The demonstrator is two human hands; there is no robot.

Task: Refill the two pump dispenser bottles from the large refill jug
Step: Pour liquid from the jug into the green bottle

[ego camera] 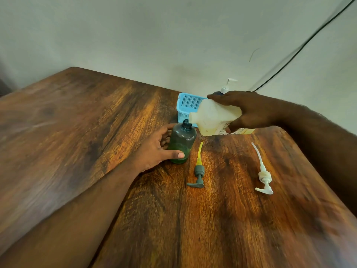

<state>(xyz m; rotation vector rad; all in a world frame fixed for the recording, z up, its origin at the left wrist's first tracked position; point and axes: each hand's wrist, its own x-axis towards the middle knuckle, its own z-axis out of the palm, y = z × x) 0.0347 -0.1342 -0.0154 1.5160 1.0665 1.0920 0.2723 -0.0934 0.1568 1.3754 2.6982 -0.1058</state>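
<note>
A smoky grey dispenser bottle (182,141) stands upright on the wooden table (77,122), its neck uncapped, with green liquid in its lower part. My left hand (158,149) wraps around its lower half. My right hand (249,111) holds the whitish refill jug (214,118) tipped on its side, mouth just above and right of the bottle's neck. A grey pump head (198,171) with a yellow tube lies beside the bottle. A white pump head (263,174) lies further right. A second dispenser's white pump (228,85) shows behind my right hand; its bottle is mostly hidden.
A light blue perforated plastic basket (188,106) sits behind the bottle near the wall. A dark cable (301,49) runs down the wall at the right. The table's far edge meets the wall; its right edge falls away under my right forearm.
</note>
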